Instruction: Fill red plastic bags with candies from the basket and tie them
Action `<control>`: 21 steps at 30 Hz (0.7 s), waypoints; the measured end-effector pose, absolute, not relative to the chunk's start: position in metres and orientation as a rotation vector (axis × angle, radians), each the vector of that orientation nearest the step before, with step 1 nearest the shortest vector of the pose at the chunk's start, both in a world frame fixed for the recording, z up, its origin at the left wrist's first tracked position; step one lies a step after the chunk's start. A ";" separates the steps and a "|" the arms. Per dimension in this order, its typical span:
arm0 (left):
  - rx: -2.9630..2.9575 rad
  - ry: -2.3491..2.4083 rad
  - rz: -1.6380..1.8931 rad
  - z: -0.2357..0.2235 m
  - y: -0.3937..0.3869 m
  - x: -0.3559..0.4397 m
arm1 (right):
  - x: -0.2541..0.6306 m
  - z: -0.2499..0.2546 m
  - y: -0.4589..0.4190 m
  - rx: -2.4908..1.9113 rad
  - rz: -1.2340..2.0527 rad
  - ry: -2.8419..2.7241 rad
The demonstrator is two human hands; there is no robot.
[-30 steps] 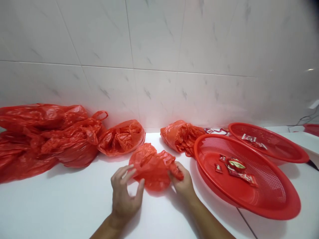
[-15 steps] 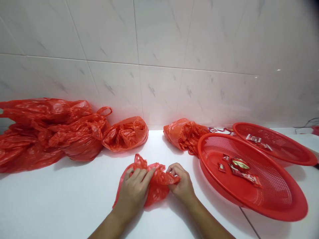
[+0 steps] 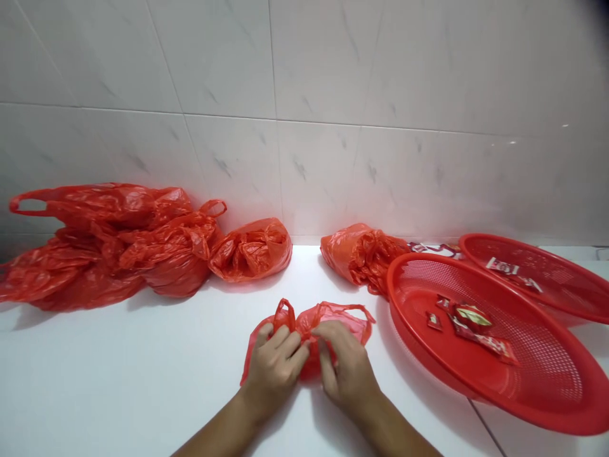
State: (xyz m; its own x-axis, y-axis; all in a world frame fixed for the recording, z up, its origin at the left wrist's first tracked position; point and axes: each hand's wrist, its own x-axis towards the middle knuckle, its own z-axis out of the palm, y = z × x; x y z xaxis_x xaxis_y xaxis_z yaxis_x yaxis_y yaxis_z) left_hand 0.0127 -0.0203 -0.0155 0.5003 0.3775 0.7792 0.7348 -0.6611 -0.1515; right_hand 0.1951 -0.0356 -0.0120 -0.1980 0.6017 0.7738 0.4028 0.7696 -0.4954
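Note:
A thin red plastic bag [image 3: 311,368] lies on the white table in front of me, its two handle loops sticking up at the far side. My left hand [image 3: 276,362] is closed on the bag's gathered left part, with one loop rising just beyond the fingers. My right hand [image 3: 345,365] pinches the bag near its middle, thumb and index finger close together. The other loop spreads out past the right knuckles. Whatever the bag contains is hidden by the hands and the crumpled plastic.
Left, a heap of red plastic bags [image 3: 162,254] rests against the tiled wall, with a rolled-down red bag [image 3: 254,251] beside it. Another crumpled red bag [image 3: 361,254] touches a red basket [image 3: 428,374] holding several wrapped snacks [image 3: 476,330]. Behind stands a second red basket [image 3: 566,266].
My right hand has shifted inward, closer to my left. The bag's right handle loop now lies spread open beyond it. The whole view has turned slightly left.

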 end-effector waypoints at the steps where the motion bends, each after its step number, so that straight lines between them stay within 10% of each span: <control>1: -2.253 -0.873 -1.036 -0.015 -0.020 0.013 | 0.197 -0.016 -0.029 -0.922 0.256 -1.814; 10: -2.352 -0.933 -1.019 -0.011 -0.020 0.012 | 0.212 -0.030 -0.017 -1.835 0.506 -1.970; 21: -2.276 -1.491 -0.632 -0.013 -0.015 0.003 | 0.214 -0.031 -0.025 -1.824 0.682 -2.058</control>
